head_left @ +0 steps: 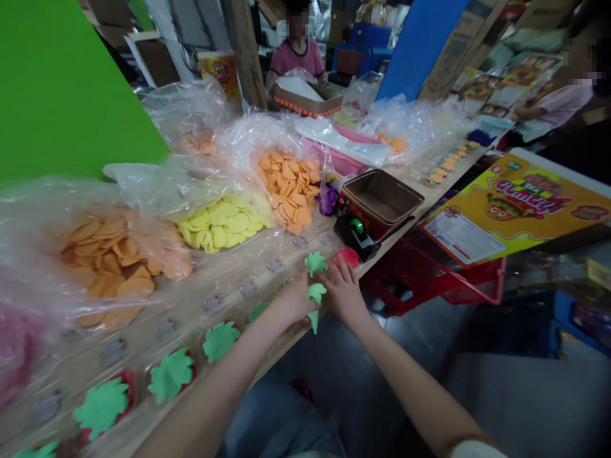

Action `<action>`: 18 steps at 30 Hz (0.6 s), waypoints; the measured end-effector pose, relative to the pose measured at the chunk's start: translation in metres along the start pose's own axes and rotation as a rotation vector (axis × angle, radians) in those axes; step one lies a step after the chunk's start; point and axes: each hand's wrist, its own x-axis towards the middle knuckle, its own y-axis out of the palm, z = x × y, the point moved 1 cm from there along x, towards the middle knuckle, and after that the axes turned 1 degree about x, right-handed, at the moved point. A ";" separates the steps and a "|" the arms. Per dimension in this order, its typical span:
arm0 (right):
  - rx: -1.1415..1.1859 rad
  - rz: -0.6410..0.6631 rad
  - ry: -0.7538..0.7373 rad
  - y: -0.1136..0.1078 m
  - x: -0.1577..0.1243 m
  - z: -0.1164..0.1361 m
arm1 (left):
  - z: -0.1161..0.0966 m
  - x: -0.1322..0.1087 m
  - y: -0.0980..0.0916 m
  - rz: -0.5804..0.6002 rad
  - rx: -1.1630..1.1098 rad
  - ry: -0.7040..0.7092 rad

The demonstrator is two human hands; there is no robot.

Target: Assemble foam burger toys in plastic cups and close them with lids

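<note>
My left hand (296, 298) is closed around several green leaf-shaped pieces (316, 292), thin and with jagged edges, that stick out past its fingers at the table's front edge. Just beyond it lies another green leaf-shaped piece (316, 262). My right hand (344, 294) is beside it with fingers stretched forward; some fingertips reach a round red piece (348, 257), and the index finger points toward the green piece. Down the table's front edge runs a row of green leaf-shaped pieces on red ones, such as this stacked green piece (172, 375).
Plastic bags spill orange pieces (289, 187), yellow pieces (224, 222) and larger orange pieces (109, 254) along the table. A black tape dispenser (356, 235) stands by a brown open tin (382, 197). At right are a red crate (429, 280) and a yellow box (520, 203). Two people sit farther off.
</note>
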 end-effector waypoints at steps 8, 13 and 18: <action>1.275 0.015 0.493 -0.015 0.000 0.012 | -0.006 -0.025 -0.015 0.078 -0.673 -0.042; 1.478 -0.084 0.756 -0.025 0.004 -0.018 | -0.007 -0.011 0.005 0.001 -0.609 -0.069; 1.145 -0.199 0.672 -0.025 0.020 -0.067 | -0.007 -0.006 0.013 0.045 -0.418 -0.078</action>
